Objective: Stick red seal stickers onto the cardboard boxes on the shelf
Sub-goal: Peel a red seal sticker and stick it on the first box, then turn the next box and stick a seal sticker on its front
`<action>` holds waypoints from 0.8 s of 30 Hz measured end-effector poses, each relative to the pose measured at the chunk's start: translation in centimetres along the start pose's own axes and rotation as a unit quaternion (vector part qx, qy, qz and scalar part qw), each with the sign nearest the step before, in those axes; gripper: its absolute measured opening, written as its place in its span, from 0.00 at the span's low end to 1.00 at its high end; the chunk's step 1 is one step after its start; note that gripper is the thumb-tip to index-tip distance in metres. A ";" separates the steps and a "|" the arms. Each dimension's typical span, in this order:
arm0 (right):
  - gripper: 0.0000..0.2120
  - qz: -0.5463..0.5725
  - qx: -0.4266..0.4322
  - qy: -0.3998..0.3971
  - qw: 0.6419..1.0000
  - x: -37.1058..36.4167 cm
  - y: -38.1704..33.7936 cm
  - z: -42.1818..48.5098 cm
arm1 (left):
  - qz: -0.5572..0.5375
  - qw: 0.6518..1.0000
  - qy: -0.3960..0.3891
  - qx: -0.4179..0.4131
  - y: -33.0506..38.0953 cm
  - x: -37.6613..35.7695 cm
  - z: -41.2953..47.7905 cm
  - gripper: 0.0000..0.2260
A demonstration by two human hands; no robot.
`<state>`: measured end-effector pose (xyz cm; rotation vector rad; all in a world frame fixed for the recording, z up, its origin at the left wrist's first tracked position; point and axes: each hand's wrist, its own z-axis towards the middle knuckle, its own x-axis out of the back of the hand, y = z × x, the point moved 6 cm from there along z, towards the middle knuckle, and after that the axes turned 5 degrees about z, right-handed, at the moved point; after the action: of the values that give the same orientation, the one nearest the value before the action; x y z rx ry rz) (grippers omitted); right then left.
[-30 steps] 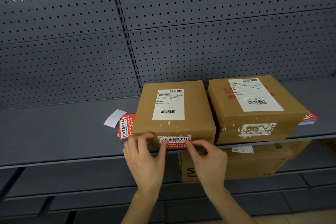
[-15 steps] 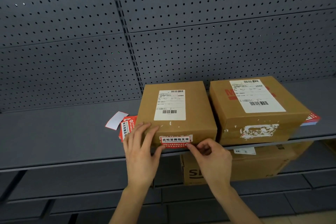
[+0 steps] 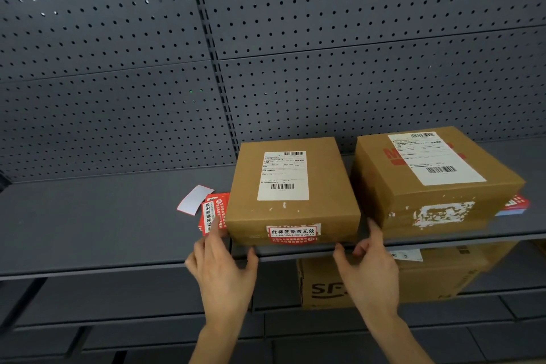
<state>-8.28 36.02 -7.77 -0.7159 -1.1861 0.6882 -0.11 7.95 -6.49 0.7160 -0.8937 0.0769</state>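
Observation:
A cardboard box (image 3: pixel 291 210) with a white shipping label stands at the shelf's front edge. A red seal sticker (image 3: pixel 293 234) is stuck across its front top edge. My left hand (image 3: pixel 220 269) is at the box's lower left corner, fingers spread, touching the side. My right hand (image 3: pixel 367 270) is at the lower right corner, its fingers reaching into the gap beside the box. A second, larger box (image 3: pixel 434 183) stands to the right, with torn white residue on its front. A stack of red stickers (image 3: pixel 213 213) lies left of the first box.
A white backing slip (image 3: pixel 195 199) lies behind the sticker stack. More red stickers (image 3: pixel 515 205) peek out right of the larger box. A box marked SF (image 3: pixel 369 281) sits on the shelf below. The grey shelf (image 3: pixel 88 224) stretches left; a pegboard wall stands behind.
Both hands left the sticker on the box front and moved apart, the left to the box's left corner, the right to its right corner. The sticker stays stuck.

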 end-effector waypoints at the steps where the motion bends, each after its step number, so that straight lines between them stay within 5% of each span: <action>1: 0.21 -0.013 0.014 -0.004 1.000 0.0 -0.2 0.1 | -0.010 1.000 -0.006 0.007 -0.1 -0.2 -0.1 0.39; 3: 0.15 -0.013 0.035 0.003 0.999 0.4 -0.3 0.3 | -0.076 0.996 -0.017 0.041 -0.1 0.0 -0.5 0.38; 5: 0.19 0.032 0.051 0.026 0.998 1.8 -0.8 0.5 | -0.177 0.983 -0.002 0.050 0.8 1.7 -0.6 0.37; 8: 0.27 0.138 0.137 0.079 0.978 5.6 -3.9 0.8 | -0.339 0.938 0.058 -0.045 4.0 6.5 0.1 0.34; 11: 0.31 0.266 0.227 0.036 0.936 7.9 -9.2 1.7 | -0.461 0.880 0.058 -0.099 6.7 9.6 2.9 0.29; 13: 0.34 0.282 0.197 0.001 0.939 8.3 -11.6 3.1 | -0.459 0.883 0.039 -0.091 7.7 10.5 5.4 0.27; 18: 0.25 0.100 0.085 -0.001 0.991 6.2 -13.1 8.6 | -0.381 0.922 -0.074 -0.011 8.2 7.2 11.4 0.28; 24: 0.26 -0.126 0.075 -0.142 0.979 -2.8 -9.8 13.3 | -0.227 0.957 -0.177 0.036 5.4 -1.7 15.5 0.25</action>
<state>-20.84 29.63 1.32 -0.3384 -1.4388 0.6729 -13.70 3.15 1.60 1.0083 -1.0485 -0.4428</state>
